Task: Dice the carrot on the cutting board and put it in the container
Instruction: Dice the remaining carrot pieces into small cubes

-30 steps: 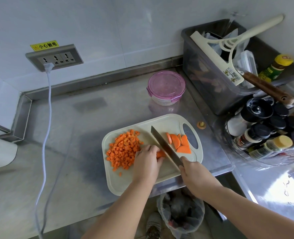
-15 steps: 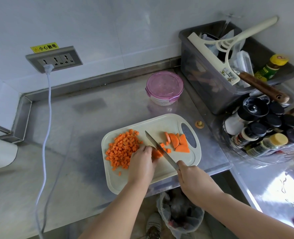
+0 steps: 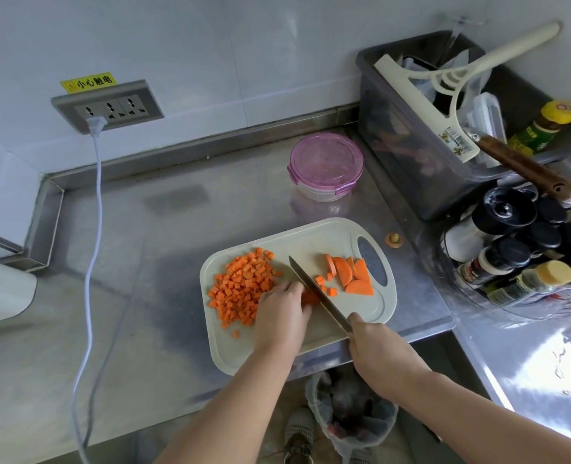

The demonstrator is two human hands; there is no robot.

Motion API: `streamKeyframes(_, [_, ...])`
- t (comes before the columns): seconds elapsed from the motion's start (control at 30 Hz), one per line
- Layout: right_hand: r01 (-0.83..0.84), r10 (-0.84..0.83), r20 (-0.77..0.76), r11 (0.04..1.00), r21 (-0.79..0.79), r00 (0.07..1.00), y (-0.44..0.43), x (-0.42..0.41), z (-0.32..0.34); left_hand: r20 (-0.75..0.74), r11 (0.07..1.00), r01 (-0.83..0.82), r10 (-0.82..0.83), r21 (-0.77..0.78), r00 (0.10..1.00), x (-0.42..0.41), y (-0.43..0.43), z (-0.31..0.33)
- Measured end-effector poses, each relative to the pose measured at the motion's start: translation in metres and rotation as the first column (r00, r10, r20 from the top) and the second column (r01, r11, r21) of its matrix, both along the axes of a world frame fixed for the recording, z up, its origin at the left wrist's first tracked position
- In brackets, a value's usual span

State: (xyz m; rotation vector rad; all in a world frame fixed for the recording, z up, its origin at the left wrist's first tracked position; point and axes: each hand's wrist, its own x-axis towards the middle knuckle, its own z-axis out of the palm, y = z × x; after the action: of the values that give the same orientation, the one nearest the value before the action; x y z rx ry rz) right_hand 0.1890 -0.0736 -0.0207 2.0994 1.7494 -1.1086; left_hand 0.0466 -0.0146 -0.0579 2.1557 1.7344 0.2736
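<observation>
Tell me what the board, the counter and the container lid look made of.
Board: likely plastic, matte cream, with a moulded handle slot and rim groove. Counter: stainless steel by its look, brushed grey with blurred reflections. Lid: translucent pink plastic, glossy, with side clips; the bowl under it looks clear, glass or plastic.

Both forearms (image 3: 240, 393) are bare; one foot wears a pale grey sneaker (image 3: 299, 437).

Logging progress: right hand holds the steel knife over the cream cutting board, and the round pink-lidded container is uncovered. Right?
No: the head view shows the round pink-lidded container with its lid on. The right hand does hold the steel knife over the cream cutting board.
</observation>
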Motion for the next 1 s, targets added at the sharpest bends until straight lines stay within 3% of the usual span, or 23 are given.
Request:
streamKeyframes(0.17, [0.070, -0.061, -0.067, 0.989, 0.130, 0.996, 0.000, 0.006, 0.000, 0.015, 1.000, -0.010, 0.010, -0.002, 1.000, 0.001, 0.000, 0.000])
streamKeyframes(0.3, [0.027, -0.015, -0.068, 0.982, 0.189, 0.998, -0.003, 0.009, 0.004, -0.039, 1.000, -0.017, 0.017, -0.009, 0.999, 0.003, 0.001, -0.001])
streamKeyframes(0.6, [0.020, -0.010, -0.054, 0.982, 0.188, 0.998, -0.004, 0.011, 0.004, -0.044, 0.994, -0.111, 0.110, -0.022, 0.993, 0.013, 0.001, 0.002])
streamKeyframes(1.0, [0.022, -0.012, -0.049, 0.978, 0.207, 0.999, -0.003, 0.009, 0.007, -0.034, 0.995, -0.095, 0.097, 0.032, 0.995, 0.003, -0.006, -0.005])
